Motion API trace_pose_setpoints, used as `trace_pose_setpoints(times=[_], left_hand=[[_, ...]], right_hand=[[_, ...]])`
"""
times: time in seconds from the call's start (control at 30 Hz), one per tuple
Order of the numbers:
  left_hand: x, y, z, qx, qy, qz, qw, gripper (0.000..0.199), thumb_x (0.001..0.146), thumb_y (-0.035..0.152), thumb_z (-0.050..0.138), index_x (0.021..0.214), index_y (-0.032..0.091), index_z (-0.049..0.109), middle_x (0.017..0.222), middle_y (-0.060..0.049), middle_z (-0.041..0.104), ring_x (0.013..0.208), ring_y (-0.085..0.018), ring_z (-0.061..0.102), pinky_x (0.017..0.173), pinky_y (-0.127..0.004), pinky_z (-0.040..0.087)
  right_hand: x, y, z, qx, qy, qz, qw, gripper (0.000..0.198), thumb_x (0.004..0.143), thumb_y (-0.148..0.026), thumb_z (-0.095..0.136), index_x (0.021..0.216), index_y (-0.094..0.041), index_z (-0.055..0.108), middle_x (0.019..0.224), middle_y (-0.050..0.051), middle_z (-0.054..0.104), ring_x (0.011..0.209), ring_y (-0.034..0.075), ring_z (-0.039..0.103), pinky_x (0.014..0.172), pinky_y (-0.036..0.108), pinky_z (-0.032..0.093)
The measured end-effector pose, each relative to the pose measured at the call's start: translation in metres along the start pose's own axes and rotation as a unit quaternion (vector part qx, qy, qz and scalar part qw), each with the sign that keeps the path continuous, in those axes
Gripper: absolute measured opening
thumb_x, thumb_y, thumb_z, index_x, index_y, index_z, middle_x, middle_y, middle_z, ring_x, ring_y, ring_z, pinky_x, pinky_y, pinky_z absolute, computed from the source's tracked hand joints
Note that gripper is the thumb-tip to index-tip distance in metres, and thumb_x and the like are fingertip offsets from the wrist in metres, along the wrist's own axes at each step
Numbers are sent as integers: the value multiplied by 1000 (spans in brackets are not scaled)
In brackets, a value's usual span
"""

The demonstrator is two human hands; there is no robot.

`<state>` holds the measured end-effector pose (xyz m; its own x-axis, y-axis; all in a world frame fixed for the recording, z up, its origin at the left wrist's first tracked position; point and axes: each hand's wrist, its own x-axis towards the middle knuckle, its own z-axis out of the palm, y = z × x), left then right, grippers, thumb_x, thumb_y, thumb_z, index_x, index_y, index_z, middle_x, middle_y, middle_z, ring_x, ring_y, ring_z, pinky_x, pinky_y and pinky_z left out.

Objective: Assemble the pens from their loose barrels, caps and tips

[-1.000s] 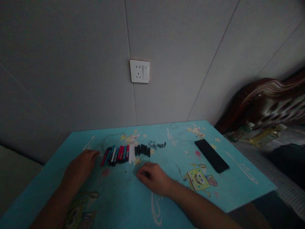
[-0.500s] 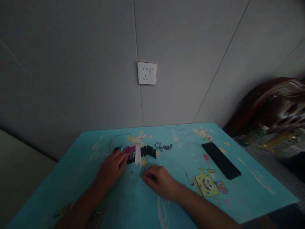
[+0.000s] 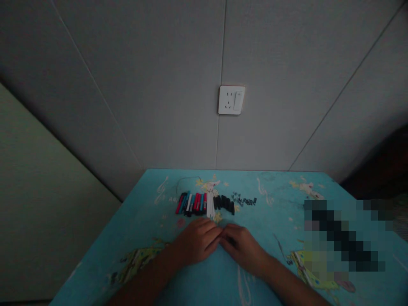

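Observation:
My left hand (image 3: 200, 240) and my right hand (image 3: 244, 247) meet fingertip to fingertip just above the table, near its middle. Both have their fingers curled and pinched together; whatever lies between them is hidden or too small to make out. Just beyond my left hand lies a row of red, blue, white and black pen-like barrels (image 3: 191, 204). Thin white sticks (image 3: 210, 205) lie side by side at the row's right end. Further right are short black cap-like pieces (image 3: 224, 204), then a scatter of tiny dark pieces (image 3: 245, 200).
The blue table (image 3: 204, 280) has printed cartoon figures and stands against a grey panelled wall (image 3: 178, 106). A white socket and switch plate (image 3: 231, 100) is on the wall. On the right, a long dark object (image 3: 344, 238) is blurred into blocks.
My left hand has moved right, away from the coloured barrels, and now meets my right hand. The whole row is uncovered. The camera has turned to the left.

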<state>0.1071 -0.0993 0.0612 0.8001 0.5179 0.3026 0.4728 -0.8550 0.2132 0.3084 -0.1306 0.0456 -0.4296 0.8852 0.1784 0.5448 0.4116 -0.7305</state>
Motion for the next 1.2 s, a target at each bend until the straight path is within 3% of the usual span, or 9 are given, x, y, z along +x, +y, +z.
trace_pose_setpoints(times=[0.5,1.2], left_hand=[[0,2,-1,28,-7,7,1000,20,97,23,42,91,16,60,79,-5,58,77,-19,55,71,-33,46],[-1,-2,-2,63,-29,8,998,15,95,21,47,89,16,59,78,-5,58,79,-20,56,72,-34,46]], right_hand=[[1,-8,-3,-3,-17,17,1000,19,92,-20,53,73,-18,57,73,1,58,70,15,56,66,26,43],[2,-10,-4,3,-27,18,999,23,95,-28,50,77,-19,62,75,2,62,71,16,57,68,27,44]])
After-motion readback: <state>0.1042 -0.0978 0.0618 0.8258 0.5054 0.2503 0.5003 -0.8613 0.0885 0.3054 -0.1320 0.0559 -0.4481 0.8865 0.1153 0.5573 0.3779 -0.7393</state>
